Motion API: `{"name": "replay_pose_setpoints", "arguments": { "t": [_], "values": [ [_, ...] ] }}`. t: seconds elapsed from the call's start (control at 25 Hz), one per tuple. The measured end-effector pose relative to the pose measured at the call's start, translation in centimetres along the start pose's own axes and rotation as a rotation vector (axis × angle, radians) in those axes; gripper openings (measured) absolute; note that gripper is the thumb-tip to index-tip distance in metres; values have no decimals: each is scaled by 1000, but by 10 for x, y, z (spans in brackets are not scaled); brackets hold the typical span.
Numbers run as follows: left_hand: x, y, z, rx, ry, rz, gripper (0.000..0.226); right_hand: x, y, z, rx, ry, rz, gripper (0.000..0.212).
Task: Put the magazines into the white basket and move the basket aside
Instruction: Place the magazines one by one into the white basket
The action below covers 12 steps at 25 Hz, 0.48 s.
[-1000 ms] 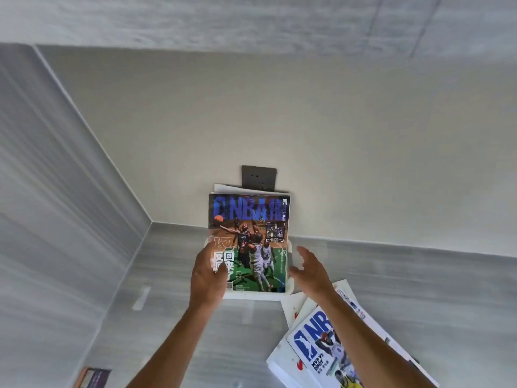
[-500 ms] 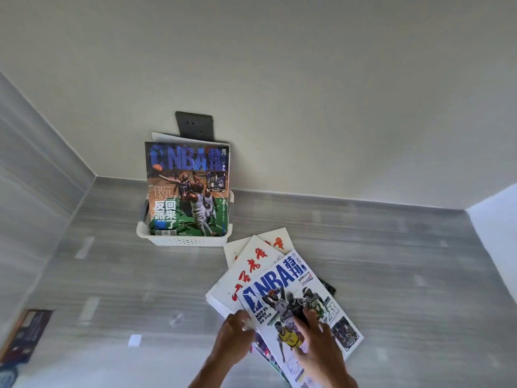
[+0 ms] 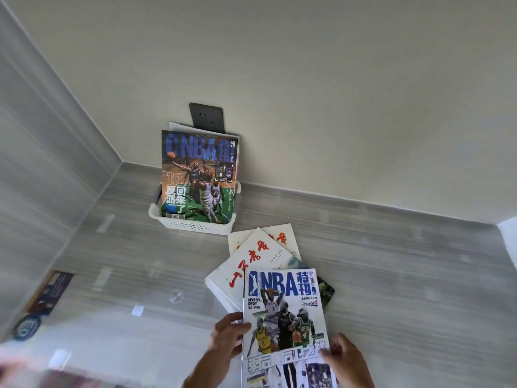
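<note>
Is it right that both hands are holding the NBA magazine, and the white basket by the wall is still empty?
Not quite. The head view shows the white basket already has a dark NBA magazine standing in it. The rest is right: the left hand and right hand hold the white NBA magazine.

**Second NBA magazine squared up between both hands**

One second earlier both hands were at the white basket (image 3: 193, 226), seating the dark NBA magazine (image 3: 199, 175). They have since left it and dropped to the pile on the counter. The left hand (image 3: 228, 336) and right hand (image 3: 345, 357) now grip the white-covered NBA magazine (image 3: 284, 312) by its edges; it has turned from slanted to nearly upright.
</note>
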State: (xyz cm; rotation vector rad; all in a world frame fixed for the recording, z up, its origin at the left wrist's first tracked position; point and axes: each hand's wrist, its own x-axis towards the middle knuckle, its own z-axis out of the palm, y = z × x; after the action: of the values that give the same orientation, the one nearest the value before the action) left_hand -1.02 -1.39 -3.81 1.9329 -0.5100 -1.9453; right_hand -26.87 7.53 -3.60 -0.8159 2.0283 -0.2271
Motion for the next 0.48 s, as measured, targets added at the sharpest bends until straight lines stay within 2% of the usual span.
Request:
{"name": "replay_pose_setpoints", "arguments": {
  "t": [0.08,0.16,0.24,0.32,0.4,0.48],
  "values": [
    [-2,-1,4,125,13,105,25,-2,-1,6,34,47,18,19],
    [-5,-2,12,249,35,266,26,0,-4,6,44,25,58,18],
    [-10,7,16,207,27,455,24,7,-13,2,3,4,79,28],
    [-21,30,9,48,-118,595,24,19,-37,2,64,8,1,31],
    [-34,54,-5,24,-314,641,27,29,-68,9,357,-121,-75,35],
    [-48,79,-24,53,-382,645,27,35,-101,20,683,-387,-84,55]
  ]
}}
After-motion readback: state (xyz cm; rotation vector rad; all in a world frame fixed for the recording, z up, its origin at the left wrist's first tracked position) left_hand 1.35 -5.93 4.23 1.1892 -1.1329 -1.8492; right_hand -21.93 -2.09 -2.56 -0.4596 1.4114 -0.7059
